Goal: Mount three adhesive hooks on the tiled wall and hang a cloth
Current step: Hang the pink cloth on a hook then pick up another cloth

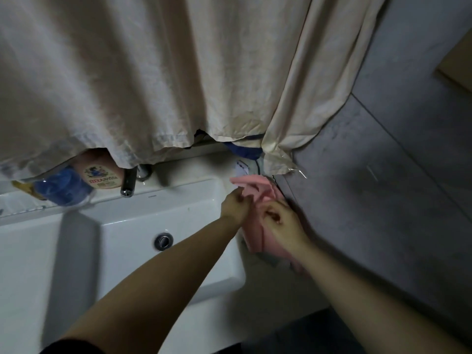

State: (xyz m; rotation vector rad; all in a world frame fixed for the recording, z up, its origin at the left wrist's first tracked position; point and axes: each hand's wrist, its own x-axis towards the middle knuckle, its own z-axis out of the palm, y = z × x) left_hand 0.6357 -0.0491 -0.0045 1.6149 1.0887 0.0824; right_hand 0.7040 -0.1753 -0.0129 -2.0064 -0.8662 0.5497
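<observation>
A pink cloth (258, 190) lies crumpled on the right rim of the white sink (143, 221), against the grey tiled wall (383, 190). My left hand (235, 204) grips the cloth's left side with curled fingers. Lower down, my right hand (279, 218) pinches the cloth, and part of it hangs below that hand over the sink's edge. No adhesive hooks show on the wall or on the sink.
A beige curtain (158, 72) hangs over the back of the sink. Under it sit a dark tap (129, 182), a pink labelled bottle (102, 175), a blue sponge (61, 190) and blue items (245, 149). The drain (163, 241) is in the basin.
</observation>
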